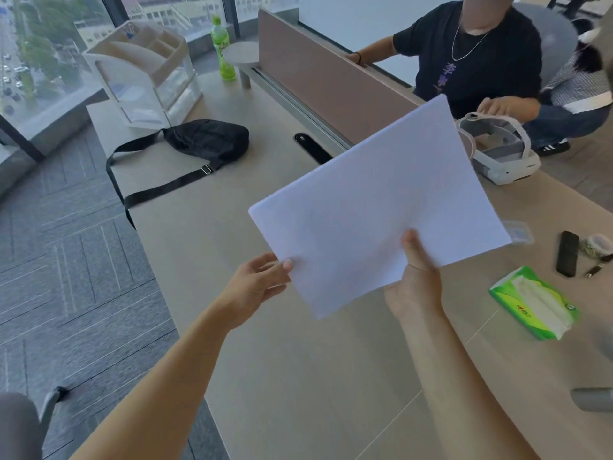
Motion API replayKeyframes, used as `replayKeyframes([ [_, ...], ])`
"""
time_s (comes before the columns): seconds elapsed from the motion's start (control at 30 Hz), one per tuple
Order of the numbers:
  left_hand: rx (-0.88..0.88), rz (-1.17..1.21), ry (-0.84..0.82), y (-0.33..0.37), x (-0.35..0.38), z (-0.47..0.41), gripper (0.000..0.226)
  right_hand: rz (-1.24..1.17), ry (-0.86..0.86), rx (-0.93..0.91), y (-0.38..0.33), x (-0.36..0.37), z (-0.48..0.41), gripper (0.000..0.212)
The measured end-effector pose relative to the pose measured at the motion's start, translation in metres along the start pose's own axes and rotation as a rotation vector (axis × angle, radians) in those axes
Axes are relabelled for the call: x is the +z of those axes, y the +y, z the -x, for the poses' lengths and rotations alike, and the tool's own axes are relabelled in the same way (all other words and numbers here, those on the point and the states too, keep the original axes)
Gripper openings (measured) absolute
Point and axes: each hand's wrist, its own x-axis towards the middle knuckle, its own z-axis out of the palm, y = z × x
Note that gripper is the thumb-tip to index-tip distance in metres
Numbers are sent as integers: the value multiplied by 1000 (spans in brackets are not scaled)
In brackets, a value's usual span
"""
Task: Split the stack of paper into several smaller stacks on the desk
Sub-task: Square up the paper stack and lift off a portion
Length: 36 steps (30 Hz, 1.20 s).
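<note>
A white stack of paper (pixel 374 200) is held up in the air above the beige desk (pixel 298 360), tilted with its far corner raised. My right hand (pixel 414 283) grips its near edge, thumb on top and fingers underneath. My left hand (pixel 258 287) pinches the stack's near left edge, thumb tip on the top sheet. The stack looks like one block; no separate piles lie on the desk.
A green tissue pack (pixel 534 303), a black remote (pixel 568 254) and a tape roll (pixel 597 245) lie at right. A white headset (pixel 497 151), black bag (pixel 205 141), white organizer (pixel 146 74) and green bottle (pixel 223 48) stand farther back. A person sits behind the divider (pixel 325 78).
</note>
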Motion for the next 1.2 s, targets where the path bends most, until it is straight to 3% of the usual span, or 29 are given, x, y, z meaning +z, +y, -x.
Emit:
replayKeyframes([
  [0.13,91,189,32,8,17,0,40,-43,19,88,13,17,-8,37],
  [0.27,207,83,244,15,25,-8,18,-13,62,164,27,34,-18,38],
  [0.4,283,-94,526,18,18,-26,28,25,101,222,43,59,-30,38],
  [0.53,288,-198,675,23,-8,-51,23,154,164,310,55,94,-48,38],
  [0.6,276,-240,730,26,-27,-65,26,251,117,371,58,103,-55,34],
  [0.73,231,-206,790,31,-70,-114,21,489,65,428,67,91,-76,36],
  [0.87,154,-129,788,29,-117,-172,13,505,129,462,74,77,-113,37],
  [1.1,88,-198,806,37,-162,-254,36,631,166,457,93,92,-167,34],
  [1.2,55,-224,814,36,-170,-278,31,640,147,449,102,107,-184,30],
])
